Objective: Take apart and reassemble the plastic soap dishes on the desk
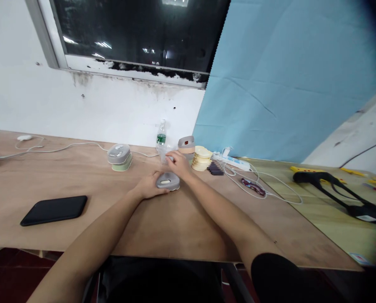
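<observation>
On the wooden table, a grey rounded plastic shell (pixel 168 181) with a pale oval slot in its top lies in front of me. My left hand (pixel 150 185) is closed around its left side, thumb along the near edge. Just beyond it, my right hand (pixel 179 165) is held with the fingertips pinched together, at a clear plastic container or bag (pixel 163 154). What those fingertips hold is too small to make out. Behind my right hand stands a grey and peach shell stack (pixel 186 144), and to its right a stack of cream-coloured rounded pieces (pixel 201 159).
A stack of grey and green shells (pixel 119 157) stands left, with a black phone (pixel 54 209) nearer me. At the wall are a water bottle (pixel 161 134) and a white power strip (pixel 232 161). Cables, a dark red item (pixel 253 186) and a black strap frame (pixel 342 195) lie right.
</observation>
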`<control>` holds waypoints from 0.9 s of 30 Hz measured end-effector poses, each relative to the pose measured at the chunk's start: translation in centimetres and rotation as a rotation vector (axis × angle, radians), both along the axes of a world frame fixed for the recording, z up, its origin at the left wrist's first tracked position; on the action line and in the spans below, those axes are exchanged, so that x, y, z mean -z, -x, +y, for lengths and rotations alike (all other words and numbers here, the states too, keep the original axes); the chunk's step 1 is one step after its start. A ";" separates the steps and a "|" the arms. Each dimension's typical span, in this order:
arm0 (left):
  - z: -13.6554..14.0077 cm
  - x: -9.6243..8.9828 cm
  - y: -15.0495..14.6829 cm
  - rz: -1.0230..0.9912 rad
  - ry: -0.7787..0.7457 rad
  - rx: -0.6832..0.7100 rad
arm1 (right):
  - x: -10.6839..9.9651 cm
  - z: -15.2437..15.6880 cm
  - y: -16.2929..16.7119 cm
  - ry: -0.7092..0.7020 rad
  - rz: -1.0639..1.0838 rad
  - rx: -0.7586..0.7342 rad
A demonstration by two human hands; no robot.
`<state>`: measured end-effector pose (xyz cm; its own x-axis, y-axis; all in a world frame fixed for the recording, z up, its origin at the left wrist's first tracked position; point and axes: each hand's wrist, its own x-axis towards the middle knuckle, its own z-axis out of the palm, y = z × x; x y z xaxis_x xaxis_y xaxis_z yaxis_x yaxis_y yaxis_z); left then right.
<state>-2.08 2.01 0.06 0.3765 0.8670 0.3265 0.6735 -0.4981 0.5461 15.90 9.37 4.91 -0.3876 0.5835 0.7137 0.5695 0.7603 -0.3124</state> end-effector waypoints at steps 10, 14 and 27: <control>0.0 -0.4 -0.6 -0.336 0.070 -0.222 | 4.5 -2.4 -4.2 0.035 0.175 0.055; 0.2 -0.8 -0.3 -0.410 0.061 -0.250 | 5.1 -2.4 -3.7 0.081 0.172 0.016; 0.8 -0.8 0.3 -0.663 0.129 -0.362 | 5.3 -2.2 -3.2 0.118 0.129 0.145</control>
